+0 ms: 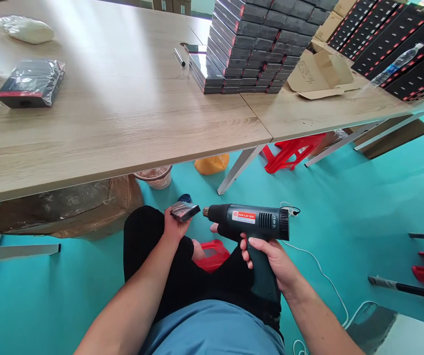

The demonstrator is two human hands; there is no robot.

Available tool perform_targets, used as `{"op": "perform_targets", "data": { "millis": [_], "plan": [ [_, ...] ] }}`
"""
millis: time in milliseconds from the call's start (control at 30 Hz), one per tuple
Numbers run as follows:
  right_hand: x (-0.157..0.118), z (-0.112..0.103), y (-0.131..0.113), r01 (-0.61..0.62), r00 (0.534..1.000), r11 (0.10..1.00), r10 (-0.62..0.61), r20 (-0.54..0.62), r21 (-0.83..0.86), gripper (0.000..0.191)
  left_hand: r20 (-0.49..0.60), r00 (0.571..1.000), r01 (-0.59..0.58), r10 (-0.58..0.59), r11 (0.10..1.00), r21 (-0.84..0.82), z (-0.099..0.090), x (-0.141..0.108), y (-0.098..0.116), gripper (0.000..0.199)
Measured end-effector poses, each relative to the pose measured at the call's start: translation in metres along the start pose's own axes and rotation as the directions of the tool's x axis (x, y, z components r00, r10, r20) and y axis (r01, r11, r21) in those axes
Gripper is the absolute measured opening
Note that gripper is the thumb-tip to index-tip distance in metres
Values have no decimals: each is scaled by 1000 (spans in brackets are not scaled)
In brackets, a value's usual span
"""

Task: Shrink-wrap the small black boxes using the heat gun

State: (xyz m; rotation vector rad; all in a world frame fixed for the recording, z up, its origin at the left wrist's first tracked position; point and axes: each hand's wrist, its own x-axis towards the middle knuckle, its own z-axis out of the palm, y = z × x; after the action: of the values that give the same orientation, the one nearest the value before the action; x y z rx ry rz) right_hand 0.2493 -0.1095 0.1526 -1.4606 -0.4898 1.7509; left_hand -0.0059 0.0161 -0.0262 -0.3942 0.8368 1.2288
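My right hand (267, 254) is wrapped round the handle of a dark green heat gun (260, 222) with a red and white label, held above my lap. Its metal nozzle points left, a short gap from a small black box (184, 211) in clear film. My left hand (175, 224) grips that box from below and behind, tilting it toward the nozzle. Part of the left fingers is hidden behind the box. On the table (123, 113), to the left, lies another black box (32, 83) in loose, wrinkled clear film.
Stacked black boxes (260, 44) stand at the table's far side, beside a pen (179, 57) and an opened carton (319, 74). Beneath the table are a large carton (123, 202), a wastebasket (158, 178) and a red stool (293, 152). A white cable (323, 271) crosses the floor at right.
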Motion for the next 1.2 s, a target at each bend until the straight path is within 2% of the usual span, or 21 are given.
{"op": "perform_targets", "data": {
  "millis": [100, 200, 400, 500, 600, 733, 867, 967, 1133, 1200],
  "plan": [
    [3, -6, 2, -25, 999, 995, 27, -22, 94, 32, 60, 998, -22, 19, 998, 52, 2, -6, 0, 42],
    [-1, -16, -3, -48, 999, 993, 49, -14, 109, 32, 101, 995, -34, 23, 994, 101, 4, -11, -2, 43],
    [-18, -36, -13, -86, 995, 996, 85, -60, -4, 34, 69, 997, -42, 28, 978, 205, 1, -7, -5, 29],
    [-23, -40, -12, -130, 991, 989, 128, -37, -75, 40, 69, 997, -34, 18, 969, 243, -2, -3, -6, 27],
    [-24, -39, -8, -127, 992, 980, 129, 3, -154, 44, 79, 996, -50, 31, 968, 245, -4, 0, -7, 23],
    [-23, -32, -3, -60, 998, 970, 53, -35, -235, 47, 77, 995, -88, 69, 956, 278, -4, -1, -9, 18],
    [-24, -25, 2, -65, 995, 951, 86, 57, -304, 43, 82, 994, -97, 75, 946, 308, -4, 0, -9, 16],
    [-25, -24, 5, -6, 1000, 927, 16, 22, -376, 40, 74, 995, -85, 65, 946, 313, -5, 3, -9, 16],
    [-26, -26, 7, -36, 991, 913, 87, 106, -407, 38, 54, 998, -43, 26, 937, 347, -4, 3, -12, 18],
    [-22, -24, 5, -20, 996, 918, 53, 71, -397, 35, 49, 999, -28, 10, 918, 396, -1, 1, -14, 17]
  ]
}}
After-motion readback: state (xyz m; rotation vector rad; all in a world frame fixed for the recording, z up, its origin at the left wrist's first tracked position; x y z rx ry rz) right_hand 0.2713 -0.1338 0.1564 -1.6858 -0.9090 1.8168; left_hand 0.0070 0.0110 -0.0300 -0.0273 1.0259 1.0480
